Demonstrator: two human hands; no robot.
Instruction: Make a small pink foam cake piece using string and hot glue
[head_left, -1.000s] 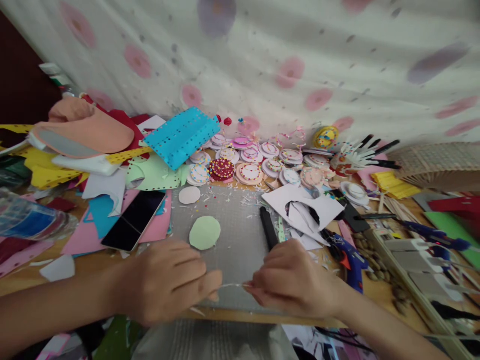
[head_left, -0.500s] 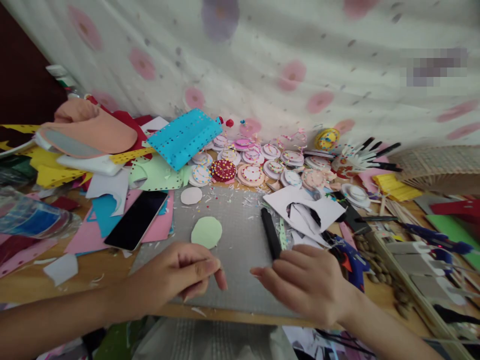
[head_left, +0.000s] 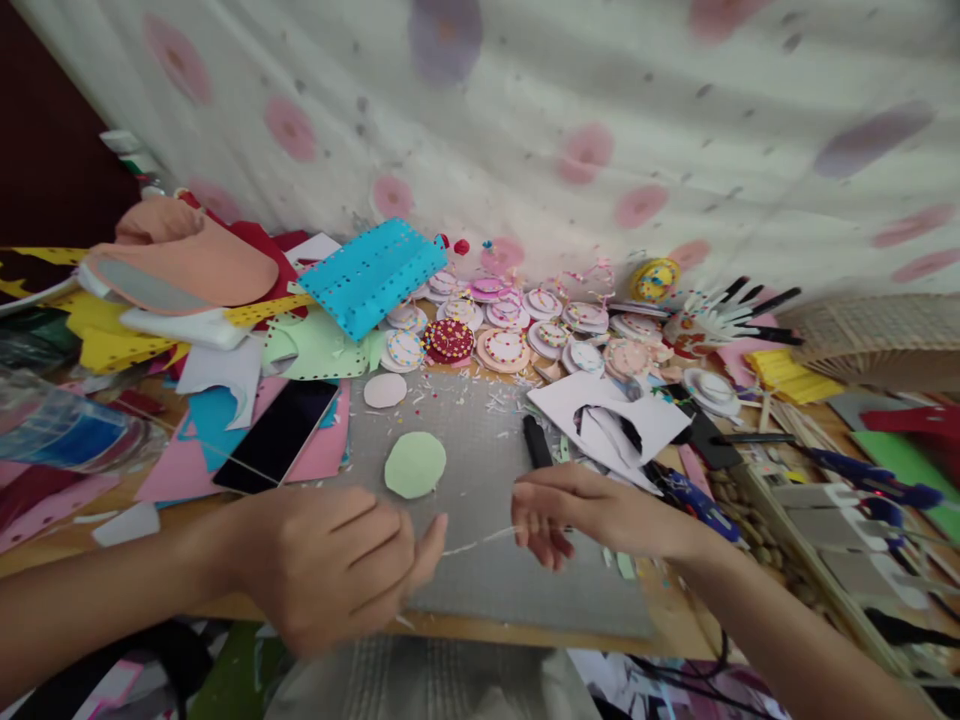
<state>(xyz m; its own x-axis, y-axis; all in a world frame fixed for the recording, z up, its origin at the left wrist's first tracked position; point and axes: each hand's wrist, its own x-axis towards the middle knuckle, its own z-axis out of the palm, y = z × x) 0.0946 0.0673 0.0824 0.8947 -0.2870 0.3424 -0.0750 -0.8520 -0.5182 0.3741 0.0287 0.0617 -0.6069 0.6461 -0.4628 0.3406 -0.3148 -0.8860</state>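
Note:
Over the front of the grey cutting mat (head_left: 480, 400), a thin whitish strand (head_left: 480, 541) runs between my two hands. My left hand (head_left: 337, 565) is closed, back up, with one end of the strand at its thumb and fingers. The curled fingers of my right hand (head_left: 592, 515) pinch the other end. A faint line also trails from my left hand across the black phone (head_left: 277, 435). Beyond my left hand lies a pale green paper disc (head_left: 415, 465), with a smaller whitish disc (head_left: 385, 390) behind it. By my right hand is a black pen-like tool (head_left: 535, 443).
Several small decorated paper hats (head_left: 505, 350) stand along the back. White paper with a cut-out hole (head_left: 607, 420) lies right of centre, near a blue glue gun (head_left: 701, 505). A clear cup (head_left: 67, 430) and coloured foam sheets crowd the left. Pens stand in a cup (head_left: 690, 325).
My left hand has rolled over so its back faces up. My right hand has turned and risen slightly, its fingers now pointing down. The strand now shows stretched between them.

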